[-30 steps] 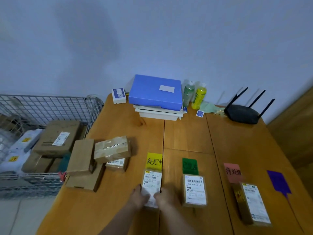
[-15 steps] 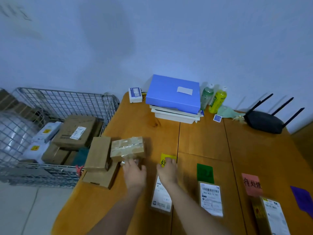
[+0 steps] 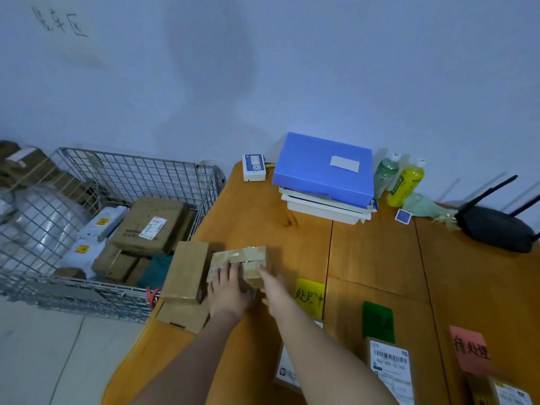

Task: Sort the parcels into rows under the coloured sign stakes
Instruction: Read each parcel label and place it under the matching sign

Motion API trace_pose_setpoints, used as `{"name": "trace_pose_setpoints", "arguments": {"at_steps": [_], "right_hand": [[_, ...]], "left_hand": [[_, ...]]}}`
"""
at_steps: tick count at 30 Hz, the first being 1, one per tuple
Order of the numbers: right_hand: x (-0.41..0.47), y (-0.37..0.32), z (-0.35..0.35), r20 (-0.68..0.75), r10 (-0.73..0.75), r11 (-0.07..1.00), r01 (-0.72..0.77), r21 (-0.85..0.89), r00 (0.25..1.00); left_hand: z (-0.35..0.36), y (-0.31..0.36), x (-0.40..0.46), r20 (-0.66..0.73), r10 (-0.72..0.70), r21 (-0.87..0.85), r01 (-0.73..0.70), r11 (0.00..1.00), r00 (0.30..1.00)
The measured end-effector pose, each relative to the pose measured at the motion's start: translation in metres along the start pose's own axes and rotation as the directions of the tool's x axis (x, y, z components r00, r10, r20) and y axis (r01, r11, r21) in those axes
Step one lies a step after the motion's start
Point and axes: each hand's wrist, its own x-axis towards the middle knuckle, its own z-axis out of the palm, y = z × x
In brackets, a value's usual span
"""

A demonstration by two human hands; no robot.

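Note:
A tape-wrapped brown parcel [image 3: 244,258] lies on the wooden table [image 3: 377,252], near its left edge. My left hand [image 3: 229,292] rests on the parcel's top with straight fingers. My right hand [image 3: 273,290], blurred, touches its right front corner. Beside the parcel stand two stacked brown boxes [image 3: 185,270]. A yellow sign [image 3: 309,296], a green sign [image 3: 377,320] and a pink sign [image 3: 470,352] lie in a row. One labelled parcel sits below each: under yellow [image 3: 287,374], partly hidden by my arm, under green [image 3: 391,369], and under pink [image 3: 510,396], cut by the frame.
A wire basket [image 3: 131,176] left of the table holds several parcels. At the table's back stand a small white box [image 3: 254,168], a blue box on white trays [image 3: 324,168], two bottles [image 3: 404,184] and a black router [image 3: 493,229].
Both hands left the parcel under the yellow sign and moved up and left to the taped parcel. The view swung left, so the purple sign is out of frame.

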Motion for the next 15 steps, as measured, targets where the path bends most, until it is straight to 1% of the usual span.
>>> {"name": "trace_pose_setpoints", "arguments": {"at_steps": [2, 4, 5, 7, 8, 9, 10, 11, 12, 13, 14, 15], "right_hand": [[-0.004, -0.01, -0.003, 0.016, -0.025, 0.999, 0.025, 0.024, 1.0], [-0.015, -0.025, -0.007, 0.036, -0.067, 0.998, 0.066, 0.008, 0.997], [-0.024, -0.035, -0.009, 0.057, -0.081, 0.997, 0.082, -0.012, 0.995], [-0.04, -0.053, -0.014, 0.113, -0.105, 0.99, 0.115, -0.081, 0.988], [-0.049, -0.063, -0.018, 0.144, -0.135, 0.983, 0.151, -0.107, 0.98], [-0.06, -0.072, -0.023, 0.17, -0.174, 0.973, 0.196, -0.122, 0.97], [-0.068, -0.082, -0.028, 0.185, -0.218, 0.961, 0.243, -0.13, 0.958], [-0.075, -0.09, -0.034, 0.174, -0.271, 0.948, 0.294, -0.121, 0.947], [-0.079, -0.098, -0.04, 0.139, -0.323, 0.936, 0.337, -0.097, 0.936], [-0.084, -0.105, -0.048, 0.093, -0.37, 0.924, 0.376, -0.063, 0.924], [-0.089, -0.112, -0.057, 0.058, -0.397, 0.916, 0.4, -0.042, 0.916], [-0.096, -0.118, -0.065, 0.046, -0.407, 0.912, 0.409, -0.033, 0.912]], "left_hand": [[-0.003, 0.0, -0.004, -0.052, 0.051, 0.055, -0.048, 0.997, 0.997], [-0.011, 0.004, -0.007, -0.113, 0.1, 0.138, -0.084, 0.987, 0.989], [-0.017, 0.007, -0.006, -0.146, 0.124, 0.173, -0.098, 0.98, 0.982], [-0.034, 0.018, -0.005, -0.227, 0.162, 0.182, -0.121, 0.976, 0.96], [-0.043, 0.023, -0.004, -0.262, 0.174, 0.155, -0.137, 0.978, 0.949], [-0.052, 0.029, -0.005, -0.277, 0.178, 0.082, -0.162, 0.983, 0.944], [-0.062, 0.035, -0.006, -0.273, 0.151, -0.068, -0.176, 0.982, 0.95], [-0.071, 0.041, -0.006, -0.237, 0.101, -0.313, -0.175, 0.934, 0.966], [-0.081, 0.05, -0.009, -0.143, 0.039, -0.583, -0.117, 0.804, 0.989], [-0.088, 0.057, -0.011, -0.028, -0.005, -0.793, -0.019, 0.609, 1.0], [-0.094, 0.064, -0.011, 0.081, -0.018, -0.906, 0.081, 0.415, 0.997], [-0.101, 0.07, -0.013, 0.152, 0.005, -0.95, 0.145, 0.275, 0.988]]}}
